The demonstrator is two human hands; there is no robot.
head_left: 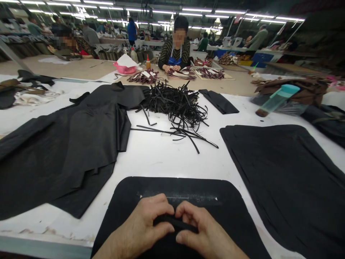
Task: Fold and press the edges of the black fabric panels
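Note:
My left hand (147,223) and my right hand (199,230) meet at the near edge of the table, fingers curled and pinching a narrow black strip (172,222) between them. They rest on a black fabric panel with rounded corners (151,189), which carries a shiny pale line across its upper part. A loose heap of black strips (175,104) lies in the middle of the white table (167,158), well beyond my hands.
Stacked black fabric pieces (67,144) cover the left. A large black panel (283,172) lies right, a small one (218,100) behind the heap. A teal-capped bottle (277,99) lies far right. A person in a striped top (175,50) works at the table opposite, others farther back.

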